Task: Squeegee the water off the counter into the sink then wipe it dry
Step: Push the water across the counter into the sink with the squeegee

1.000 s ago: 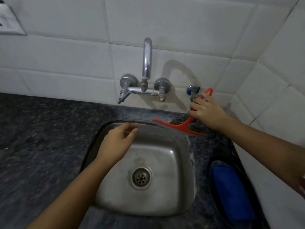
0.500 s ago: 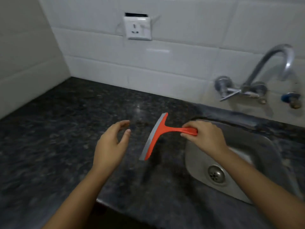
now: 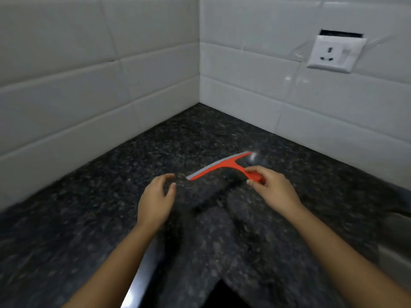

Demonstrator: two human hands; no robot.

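A red squeegee (image 3: 222, 166) with a grey blade is held over the dark speckled granite counter (image 3: 93, 210), blade pointing toward the tiled corner. My right hand (image 3: 271, 187) is closed around its handle. My left hand (image 3: 156, 197) hovers just left of the blade's near end, fingers curled and apart, holding nothing. A wet glint (image 3: 254, 157) shows on the counter by the blade's far tip. Only a sliver of the sink's rim (image 3: 398, 221) shows at the right edge.
White tiled walls (image 3: 93, 90) meet in a corner behind the counter. A white wall socket (image 3: 335, 53) sits on the right wall. The counter's front edge (image 3: 138, 276) runs below my forearms.
The view swung left from the sink and tap to the counter's corner. My right hand carried the squeegee from beside the tap out over the counter; my left hand moved along with it.
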